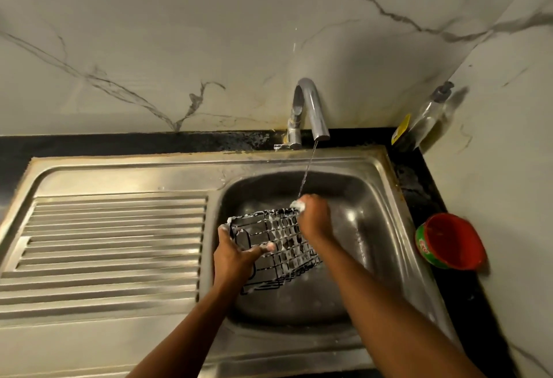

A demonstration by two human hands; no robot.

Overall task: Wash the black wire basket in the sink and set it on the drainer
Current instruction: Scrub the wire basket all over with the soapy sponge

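Note:
A black wire basket (278, 246), streaked with white foam, is held tilted over the steel sink basin (368, 228). My left hand (236, 253) grips its left end, thumb hooked over the wires. My right hand (314, 217) is curled at the basket's far right corner, and a small foamy white thing shows at its fingertips. A thin stream of water from the chrome tap (308, 114) falls onto that hand. The ribbed steel drainer (110, 243) lies to the left of the basin.
A clear soap bottle (425, 120) with a pump stands in the back right corner. A red and green tub (452, 241) sits on the black counter right of the sink. Marble walls close the back and right sides.

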